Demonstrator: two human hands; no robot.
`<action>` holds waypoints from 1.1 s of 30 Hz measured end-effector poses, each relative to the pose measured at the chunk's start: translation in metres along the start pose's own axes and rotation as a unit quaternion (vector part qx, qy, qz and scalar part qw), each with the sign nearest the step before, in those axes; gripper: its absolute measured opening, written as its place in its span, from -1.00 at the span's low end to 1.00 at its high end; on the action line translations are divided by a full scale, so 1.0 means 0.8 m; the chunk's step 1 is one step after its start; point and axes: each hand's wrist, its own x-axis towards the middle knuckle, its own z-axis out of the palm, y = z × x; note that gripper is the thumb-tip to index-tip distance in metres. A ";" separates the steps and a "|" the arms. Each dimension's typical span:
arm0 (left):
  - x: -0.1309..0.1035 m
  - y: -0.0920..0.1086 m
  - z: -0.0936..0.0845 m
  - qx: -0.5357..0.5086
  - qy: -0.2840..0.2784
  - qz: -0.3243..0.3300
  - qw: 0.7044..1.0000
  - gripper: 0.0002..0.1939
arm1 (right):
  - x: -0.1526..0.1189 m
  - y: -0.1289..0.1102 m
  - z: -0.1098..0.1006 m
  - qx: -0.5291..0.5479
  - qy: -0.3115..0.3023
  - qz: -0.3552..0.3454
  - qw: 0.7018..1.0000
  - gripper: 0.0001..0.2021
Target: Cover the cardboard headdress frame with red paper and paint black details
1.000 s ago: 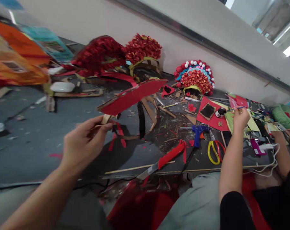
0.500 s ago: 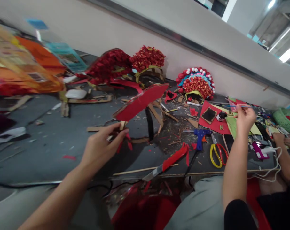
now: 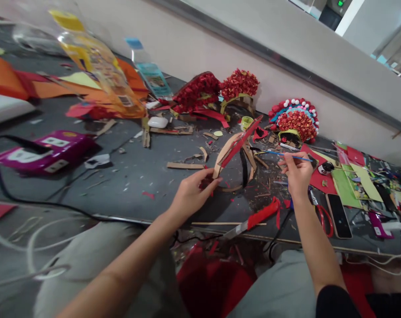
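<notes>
Gripping cardboard frame (image 3: 223, 154) in left hand (image 3: 195, 190), blue paintbrush (image 3: 276, 153) in right hand (image 3: 297, 174)

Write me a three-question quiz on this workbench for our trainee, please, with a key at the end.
1. Which of the wearer's hands holds the paintbrush?
2. True or false: the red-handled knife lies to the left of the phone.
3. What colour is the cap on the larger bottle at the left: A) blue, B) yellow, or C) green?

Key: 1. The right hand; 2. True; 3. B.
</notes>
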 end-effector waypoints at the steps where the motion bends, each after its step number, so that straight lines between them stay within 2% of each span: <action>1: -0.001 0.000 0.000 -0.003 -0.001 -0.002 1.000 -0.55 | -0.002 0.003 0.003 0.008 -0.003 0.004 1.000 -0.61; 10: -0.004 0.005 -0.001 0.001 -0.002 0.005 1.000 -0.59 | -0.018 0.001 0.019 -0.025 -0.021 0.010 0.999 -0.57; 19: -0.005 0.014 -0.004 -0.002 -0.006 0.001 1.000 -0.63 | -0.024 -0.003 0.021 -0.033 -0.032 0.002 0.999 -0.59; 28: -0.006 0.009 -0.003 0.012 -0.005 0.003 1.000 -0.61 | -0.028 -0.009 0.020 -0.087 -0.070 -0.062 0.992 -0.62; 33: -0.007 0.009 -0.003 0.014 -0.007 -0.006 1.000 -0.60 | -0.029 -0.012 0.019 -0.083 -0.087 -0.067 0.991 -0.65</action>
